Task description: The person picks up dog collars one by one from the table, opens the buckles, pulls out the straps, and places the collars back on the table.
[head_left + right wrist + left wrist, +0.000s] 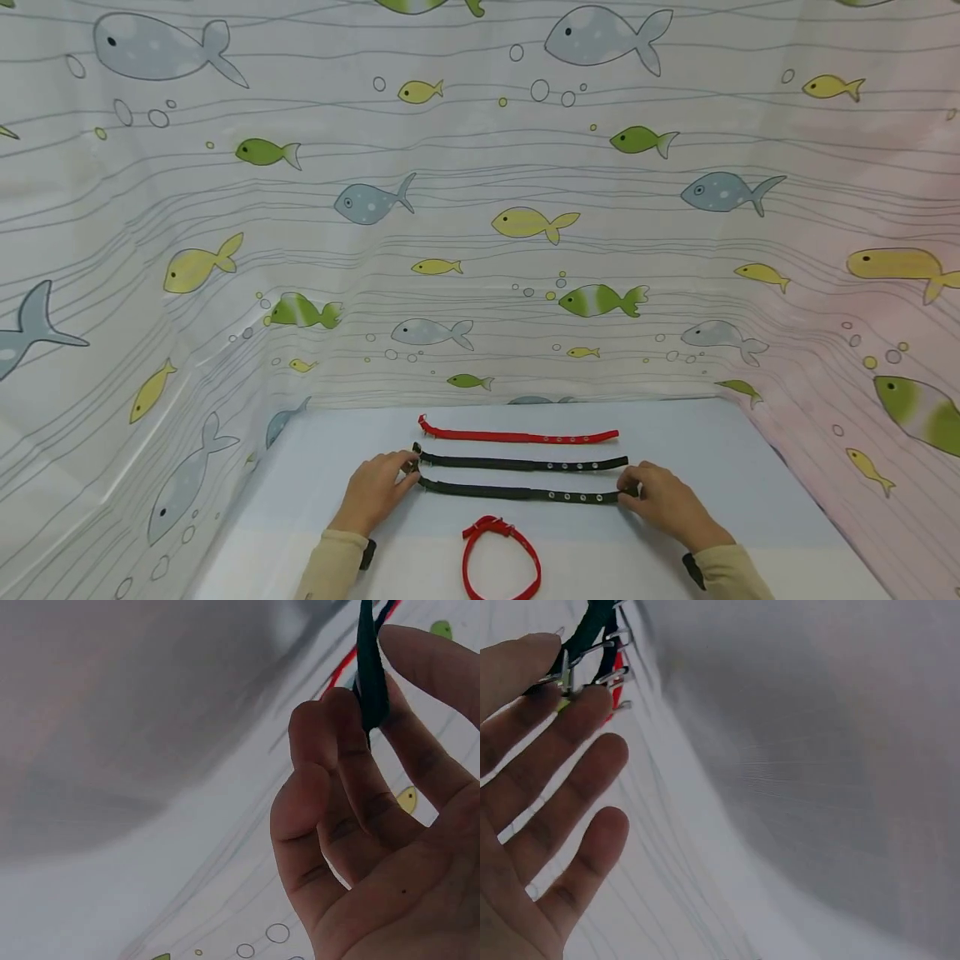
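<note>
A dark green buckle collar (502, 492) lies stretched out left to right across the table. My left hand (375, 490) pinches its buckle end; in the left wrist view the thumb and forefinger meet at the metal buckle (566, 671), while the other fingers spread loosely. At the holed end, my right hand (666, 502) holds the strap tip (371, 682) between thumb and fingers. Just behind lies a second dark green collar (487, 462), parallel to the first, and beyond that a straight red collar (487, 436). Buckles of these collars are at the left.
Nearer the front edge, a red collar (467, 567) is fastened into a loop, partly cut off by the frame. The white table (300, 467) is enclosed at the back and sides by fish-printed sheeting (480, 283).
</note>
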Motion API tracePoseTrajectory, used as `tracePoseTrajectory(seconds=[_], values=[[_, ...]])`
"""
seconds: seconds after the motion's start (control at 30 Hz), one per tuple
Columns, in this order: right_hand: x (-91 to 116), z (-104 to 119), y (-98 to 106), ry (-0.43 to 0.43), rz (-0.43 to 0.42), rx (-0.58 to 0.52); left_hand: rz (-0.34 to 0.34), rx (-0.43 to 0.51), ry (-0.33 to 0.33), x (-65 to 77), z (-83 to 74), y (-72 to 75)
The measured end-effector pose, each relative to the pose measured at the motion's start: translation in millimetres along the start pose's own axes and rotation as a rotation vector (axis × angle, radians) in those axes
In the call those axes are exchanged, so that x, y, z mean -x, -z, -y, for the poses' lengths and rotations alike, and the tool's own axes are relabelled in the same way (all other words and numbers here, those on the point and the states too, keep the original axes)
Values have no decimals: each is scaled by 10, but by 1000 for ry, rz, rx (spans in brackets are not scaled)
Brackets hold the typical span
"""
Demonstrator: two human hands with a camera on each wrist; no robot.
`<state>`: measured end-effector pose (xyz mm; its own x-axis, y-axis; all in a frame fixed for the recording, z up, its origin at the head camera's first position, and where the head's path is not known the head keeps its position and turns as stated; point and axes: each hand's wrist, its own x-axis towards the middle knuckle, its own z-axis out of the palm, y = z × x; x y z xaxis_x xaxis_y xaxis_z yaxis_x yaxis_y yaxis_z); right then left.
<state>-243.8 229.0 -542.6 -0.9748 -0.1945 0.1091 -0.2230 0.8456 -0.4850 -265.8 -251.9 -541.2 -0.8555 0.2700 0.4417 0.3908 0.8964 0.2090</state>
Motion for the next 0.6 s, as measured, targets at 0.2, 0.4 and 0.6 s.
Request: tracePoseTrajectory(seconds=[0.2, 0.4, 0.6], values=[[-4, 79, 60, 15, -62, 32, -235, -89, -98, -9, -130, 54], [11, 273, 154, 102, -193, 18, -140, 38, -92, -63, -631, 85], [-31, 480, 144, 149, -222, -53, 250, 45, -76, -19, -1056, -61]])
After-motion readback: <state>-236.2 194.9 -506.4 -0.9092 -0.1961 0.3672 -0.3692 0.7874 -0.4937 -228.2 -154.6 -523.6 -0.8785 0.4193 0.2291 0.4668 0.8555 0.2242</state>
